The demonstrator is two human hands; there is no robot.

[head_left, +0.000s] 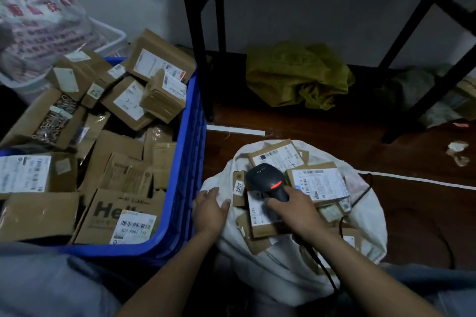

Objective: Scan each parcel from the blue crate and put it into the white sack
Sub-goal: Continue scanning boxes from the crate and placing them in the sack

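Scanner (268, 183) gripped by right hand (296, 211) (left hand (210, 211) empty).

The crate (190, 162) of parcels (123, 100) stands left of the sack (283, 265), which holds more parcels.

Dim room; grey wall (309, 2), dark wooden floor (322, 123), black metal rack legs (198, 41)

The single head-worn camera looks steeply down and forward from close above, over the floor (322, 126) toward the wall.
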